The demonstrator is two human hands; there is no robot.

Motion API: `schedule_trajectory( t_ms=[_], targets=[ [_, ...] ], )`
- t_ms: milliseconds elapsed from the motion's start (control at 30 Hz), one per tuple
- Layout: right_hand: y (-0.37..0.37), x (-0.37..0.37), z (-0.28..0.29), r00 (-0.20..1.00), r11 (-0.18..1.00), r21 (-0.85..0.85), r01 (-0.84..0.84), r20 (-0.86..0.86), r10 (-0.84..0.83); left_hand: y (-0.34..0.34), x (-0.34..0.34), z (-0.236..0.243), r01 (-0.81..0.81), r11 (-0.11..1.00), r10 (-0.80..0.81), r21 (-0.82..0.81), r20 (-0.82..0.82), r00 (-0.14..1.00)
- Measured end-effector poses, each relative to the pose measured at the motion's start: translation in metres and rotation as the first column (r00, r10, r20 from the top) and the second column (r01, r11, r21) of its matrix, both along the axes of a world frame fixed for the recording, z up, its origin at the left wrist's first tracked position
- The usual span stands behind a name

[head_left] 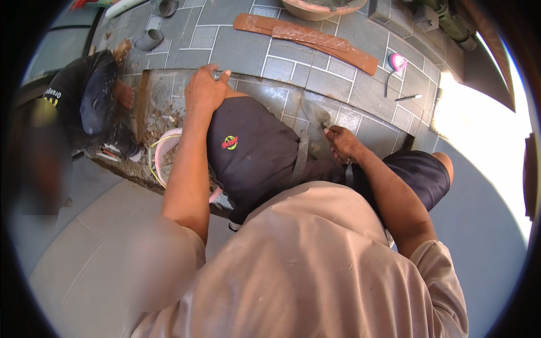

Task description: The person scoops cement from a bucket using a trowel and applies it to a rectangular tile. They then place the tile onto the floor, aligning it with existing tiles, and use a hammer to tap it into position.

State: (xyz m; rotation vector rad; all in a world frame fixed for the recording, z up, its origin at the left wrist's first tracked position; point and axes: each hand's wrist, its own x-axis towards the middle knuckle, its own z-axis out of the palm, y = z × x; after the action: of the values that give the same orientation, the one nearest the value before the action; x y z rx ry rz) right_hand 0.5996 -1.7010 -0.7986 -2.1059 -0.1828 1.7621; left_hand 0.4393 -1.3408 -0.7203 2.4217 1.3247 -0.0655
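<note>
Grey tiled flooring (194, 59) with pale joints extends across the upper part of the view, giving way on the left to an opened strip of rubble (160, 107); a second person (97, 101) sits beyond it. Toward the top lie brown strips (307, 44), overlapping, near a terracotta-coloured basin (309, 11); a pink tape measure (397, 62) and a dark pen (408, 97) lie farther right. Subject item, a trowel (319, 116), is located just above the wearer's right hand, its smeared grey blade low over, or on, the tiles; contact cannot be confirmed. Right hand (342, 142): fingers curled closed around the near end of the trowel, the handle mostly concealed by the grip. Left hand (205, 90): loosely open, resting at the left knee (235, 94), with nothing visible in its hold. Assessed handling: the tool appears light enough for one hand; the blade is probably thin metal, stiff lengthwise with slight spring toward the tip, and not fragile. Wet residue would make the blade slippery, and any load would shift weight forward. Recommended hold is the handle, fingers wrapped and thumb set close to the blade for control; gripping the blade edge is inadvisable.
</note>
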Motion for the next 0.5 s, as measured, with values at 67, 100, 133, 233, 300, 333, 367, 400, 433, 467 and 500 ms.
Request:
schedule_trajectory(
  t_ms=[67,100,133,233,300,333,367,400,433,467,500],
  targets=[
    [-0.003,0.001,-0.03,0.991,0.996,0.057,-0.071,0.12,0.063,-0.003,-0.007,0.007,-0.021,1.0,0.021,-0.01,-0.007,1.0],
    [-0.006,0.001,-0.042,0.98,0.992,0.078,-0.104,0.181,0.088,-0.01,-0.006,0.012,-0.046,0.999,0.046,-0.017,0.01,0.999],
    [-0.001,-0.001,-0.039,0.976,0.993,0.047,-0.109,0.195,0.097,-0.018,-0.009,0.021,-0.081,0.997,0.081,-0.018,0.026,0.996],
    [-0.001,0.006,-0.044,0.939,0.985,0.036,-0.169,0.311,0.149,-0.041,-0.011,0.045,-0.125,0.992,0.126,-0.024,0.088,0.988],
    [0.0,0.009,-0.051,0.91,0.971,0.074,-0.226,0.373,0.183,-0.052,-0.016,0.057,-0.145,0.989,0.148,-0.036,0.115,0.982],
    [0.007,0.005,-0.044,0.918,0.976,0.071,-0.206,0.358,0.168,-0.057,-0.018,0.062,-0.15,0.987,0.155,-0.049,0.122,0.98],
    [0.02,0.001,-0.046,0.916,0.974,0.096,-0.205,0.37,0.156,-0.06,-0.02,0.063,-0.153,0.986,0.16,-0.063,0.128,0.979],
    [0.037,0.002,-0.051,0.912,0.973,0.121,-0.198,0.387,0.137,-0.062,-0.02,0.063,-0.14,0.989,0.146,-0.05,0.147,0.978],
    [0.052,-0.003,-0.048,0.908,0.969,0.147,-0.198,0.4,0.125,-0.063,-0.023,0.064,-0.134,0.99,0.138,-0.037,0.162,0.977],
    [0.06,-0.006,-0.042,0.925,0.979,0.086,-0.184,0.352,0.143,-0.065,-0.026,0.064,-0.126,0.992,0.128,-0.024,0.177,0.976],
    [0.076,-0.007,-0.02,0.94,0.984,0.029,-0.174,0.301,0.158,-0.064,-0.032,0.063,-0.142,0.99,0.144,-0.025,0.173,0.974]
  ],
)
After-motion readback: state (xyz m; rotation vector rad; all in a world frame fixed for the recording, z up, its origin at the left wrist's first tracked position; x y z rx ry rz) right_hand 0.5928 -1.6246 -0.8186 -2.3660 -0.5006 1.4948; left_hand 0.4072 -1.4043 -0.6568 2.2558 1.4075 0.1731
